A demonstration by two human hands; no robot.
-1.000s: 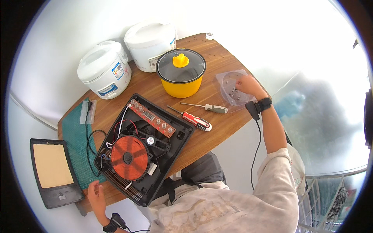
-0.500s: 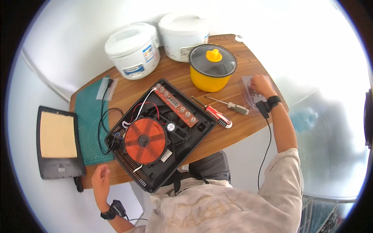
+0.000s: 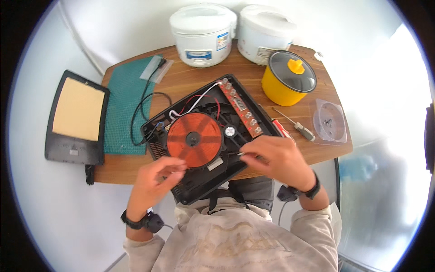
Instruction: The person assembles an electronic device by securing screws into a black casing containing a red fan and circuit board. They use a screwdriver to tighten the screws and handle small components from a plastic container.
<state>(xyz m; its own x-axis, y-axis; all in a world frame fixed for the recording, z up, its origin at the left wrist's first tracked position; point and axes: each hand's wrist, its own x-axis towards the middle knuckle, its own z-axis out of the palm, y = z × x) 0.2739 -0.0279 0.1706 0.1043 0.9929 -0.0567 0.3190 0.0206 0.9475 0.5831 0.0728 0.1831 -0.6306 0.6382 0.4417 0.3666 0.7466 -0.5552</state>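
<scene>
The opened black base of an induction cooker (image 3: 204, 192) lies at an angle on the table, its inside facing up. In it are a round orange-red coil (image 3: 181, 152), a red circuit board (image 3: 239, 105) with several buttons, and white and red wires. My left hand (image 3: 154, 181) is over the base's near left side beside the coil, thumb and fingers apart, holding nothing I can see. Above its near right edge is my right hand (image 3: 278, 158), thumb and fingertips pinched together; a tiny light spot shows at the tips, too small to name.
A grey-handled screwdriver (image 3: 304, 131) and a partly covered red-handled one (image 3: 282, 129) lie right. Beyond them sits a clear plastic tray (image 3: 341, 127) with small dark screws. A yellow pot (image 3: 281, 88), two white rice cookers (image 3: 204, 43), a green mat (image 3: 122, 109) and a black panel (image 3: 68, 152) stand around.
My right hand has left the clear tray and come over the base's near right edge. My left hand has moved from the table's near left edge to beside the coil. The view has shifted.
</scene>
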